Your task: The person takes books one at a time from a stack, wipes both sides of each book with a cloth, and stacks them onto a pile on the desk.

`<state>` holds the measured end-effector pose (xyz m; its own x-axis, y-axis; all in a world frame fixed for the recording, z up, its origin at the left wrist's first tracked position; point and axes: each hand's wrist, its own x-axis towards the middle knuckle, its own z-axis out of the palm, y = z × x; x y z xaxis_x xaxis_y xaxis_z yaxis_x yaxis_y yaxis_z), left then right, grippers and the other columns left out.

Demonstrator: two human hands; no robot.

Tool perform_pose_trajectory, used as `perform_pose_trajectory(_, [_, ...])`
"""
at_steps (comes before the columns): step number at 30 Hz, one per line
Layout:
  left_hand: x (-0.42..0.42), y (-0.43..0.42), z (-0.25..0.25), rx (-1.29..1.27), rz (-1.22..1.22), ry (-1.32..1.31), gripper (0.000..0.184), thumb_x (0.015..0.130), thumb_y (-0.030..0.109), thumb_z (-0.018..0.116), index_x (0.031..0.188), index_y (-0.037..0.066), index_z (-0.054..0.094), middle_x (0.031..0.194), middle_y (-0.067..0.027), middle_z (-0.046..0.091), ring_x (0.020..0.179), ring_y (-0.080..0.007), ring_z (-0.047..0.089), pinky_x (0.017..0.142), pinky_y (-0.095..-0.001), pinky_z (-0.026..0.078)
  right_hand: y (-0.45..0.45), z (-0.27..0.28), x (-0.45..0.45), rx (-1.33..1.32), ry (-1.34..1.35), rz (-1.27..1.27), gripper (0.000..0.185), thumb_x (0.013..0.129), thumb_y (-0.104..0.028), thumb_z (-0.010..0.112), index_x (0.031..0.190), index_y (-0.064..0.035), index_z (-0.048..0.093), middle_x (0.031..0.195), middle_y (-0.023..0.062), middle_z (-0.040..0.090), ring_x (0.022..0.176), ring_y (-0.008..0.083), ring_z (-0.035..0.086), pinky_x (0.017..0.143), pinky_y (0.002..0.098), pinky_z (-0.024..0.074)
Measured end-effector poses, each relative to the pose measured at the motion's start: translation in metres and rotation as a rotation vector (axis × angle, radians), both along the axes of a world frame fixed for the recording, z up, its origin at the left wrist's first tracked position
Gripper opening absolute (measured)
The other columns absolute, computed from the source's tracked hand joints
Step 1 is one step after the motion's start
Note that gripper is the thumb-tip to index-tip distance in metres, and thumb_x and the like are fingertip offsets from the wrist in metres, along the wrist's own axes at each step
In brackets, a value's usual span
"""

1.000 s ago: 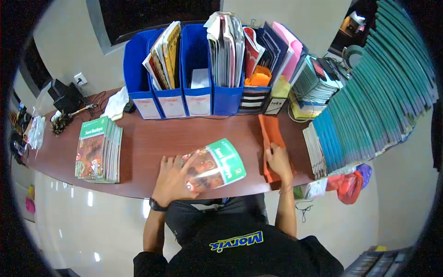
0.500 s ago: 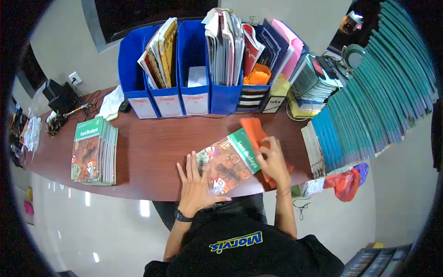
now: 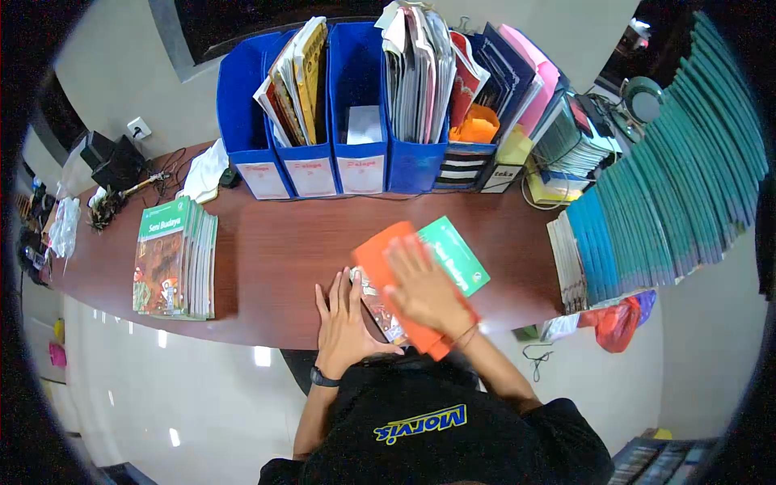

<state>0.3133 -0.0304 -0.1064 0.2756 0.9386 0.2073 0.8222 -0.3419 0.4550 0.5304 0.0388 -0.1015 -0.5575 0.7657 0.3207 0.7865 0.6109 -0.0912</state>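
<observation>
A "Seni Budaya" book [image 3: 454, 255] with a green and brown cover lies slanted on the desk in front of me. An orange cloth [image 3: 373, 250] is spread across its middle and hides much of the cover. On top of the cloth my right hand [image 3: 422, 287] rests flat, fingers stretched out and a little blurred. My left hand [image 3: 343, 327], wearing a dark watch, is spread open at the book's lower left edge, its fingertips against the corner.
A stack of the same books [image 3: 174, 259] stands at the left. Blue file holders [image 3: 416, 166] full of papers line the back. A long row of green books [image 3: 655, 194] fills the right end. Cables and a black box [image 3: 117, 166] sit far left.
My right hand has moved left from the book's right edge, dragging the orange cloth over the cover and flattening out on it. My left hand stays at the book's left side.
</observation>
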Motion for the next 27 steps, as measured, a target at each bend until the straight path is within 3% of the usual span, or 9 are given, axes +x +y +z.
perform_pose_trajectory(4, [-0.004, -0.002, -0.009, -0.001, -0.003, 0.042, 0.160, 0.047, 0.082, 0.092, 0.167, -0.002, 0.027, 0.172, -0.0366, 0.026, 0.157, -0.0532, 0.029, 0.127, -0.0756, 0.008, -0.014, 0.009, -0.031, -0.141, 0.075, 0.146, 0.067, 0.108, -0.047, 0.046, 0.159, -0.0039, 0.052, 0.174, 0.0205, 0.040, 0.165, 0.0417, 0.025, 0.134, 0.0605, 0.0126])
perform_pose_trajectory(7, [0.000, -0.004, -0.002, 0.004, 0.001, -0.014, 0.158, 0.048, 0.080, 0.092, 0.166, -0.002, 0.027, 0.172, -0.0361, 0.027, 0.157, -0.0534, 0.029, 0.127, -0.0757, 0.008, 0.011, 0.000, 0.011, -0.190, 0.026, 0.134, 0.068, 0.110, -0.044, 0.046, 0.165, -0.0045, 0.044, 0.177, 0.0185, 0.034, 0.167, 0.0413, 0.021, 0.135, 0.0567, 0.0147])
perform_pose_trajectory(9, [0.000, -0.003, 0.002, 0.018, 0.022, -0.065, 0.157, 0.048, 0.078, 0.093, 0.166, -0.002, 0.027, 0.171, -0.0357, 0.028, 0.156, -0.0536, 0.030, 0.127, -0.0759, 0.008, 0.041, 0.002, 0.052, -0.082, -0.052, -0.037, 0.065, 0.110, -0.043, 0.044, 0.164, -0.0068, 0.047, 0.176, 0.0177, 0.037, 0.166, 0.0417, 0.023, 0.134, 0.0557, 0.0168])
perform_pose_trajectory(11, [0.000, -0.004, 0.003, 0.021, 0.023, -0.077, 0.157, 0.049, 0.077, 0.094, 0.166, -0.002, 0.026, 0.171, -0.0356, 0.028, 0.156, -0.0537, 0.031, 0.128, -0.0757, 0.008, 0.054, 0.009, 0.075, -0.198, 0.006, -0.130, 0.069, 0.111, -0.045, 0.042, 0.168, -0.0067, 0.041, 0.178, 0.0174, 0.034, 0.166, 0.0414, 0.021, 0.135, 0.0540, 0.0147])
perform_pose_trajectory(16, [0.001, 0.000, 0.003, 0.059, 0.033, -0.135, 0.157, 0.052, 0.075, 0.094, 0.168, -0.003, 0.023, 0.170, -0.0354, 0.030, 0.155, -0.0538, 0.032, 0.128, -0.0751, 0.008, 0.035, -0.008, 0.033, -0.050, -0.093, -0.154, 0.074, 0.110, -0.045, 0.042, 0.169, -0.0005, 0.036, 0.179, 0.0220, 0.028, 0.166, 0.0460, 0.017, 0.136, 0.0565, 0.0097])
perform_pose_trajectory(21, [-0.005, -0.001, -0.004, 0.064, 0.018, -0.069, 0.160, 0.052, 0.075, 0.094, 0.168, -0.006, 0.021, 0.169, -0.0363, 0.031, 0.156, -0.0527, 0.033, 0.130, -0.0730, 0.008, -0.004, 0.006, -0.040, -0.179, 0.030, 0.051, 0.075, 0.108, -0.046, 0.046, 0.168, -0.0009, 0.038, 0.178, 0.0241, 0.028, 0.167, 0.0469, 0.015, 0.136, 0.0564, 0.0095])
perform_pose_trajectory(24, [-0.002, 0.000, -0.018, 0.103, 0.054, 0.119, 0.169, 0.047, 0.078, 0.095, 0.166, -0.014, 0.018, 0.169, -0.0380, 0.031, 0.156, -0.0497, 0.034, 0.132, -0.0683, 0.007, -0.017, 0.012, -0.043, -0.226, 0.037, 0.089, 0.076, 0.108, -0.046, 0.046, 0.168, -0.0012, 0.038, 0.178, 0.0240, 0.030, 0.167, 0.0461, 0.017, 0.136, 0.0552, 0.0104])
perform_pose_trajectory(27, [0.004, -0.004, -0.005, 0.077, 0.026, 0.044, 0.168, 0.047, 0.078, 0.095, 0.166, -0.014, 0.018, 0.169, -0.0380, 0.031, 0.156, -0.0498, 0.035, 0.132, -0.0686, 0.007, -0.008, 0.014, -0.013, -0.217, 0.022, 0.049, 0.075, 0.109, -0.048, 0.044, 0.167, -0.0008, 0.039, 0.176, 0.0242, 0.033, 0.167, 0.0447, 0.018, 0.136, 0.0548, 0.0101])
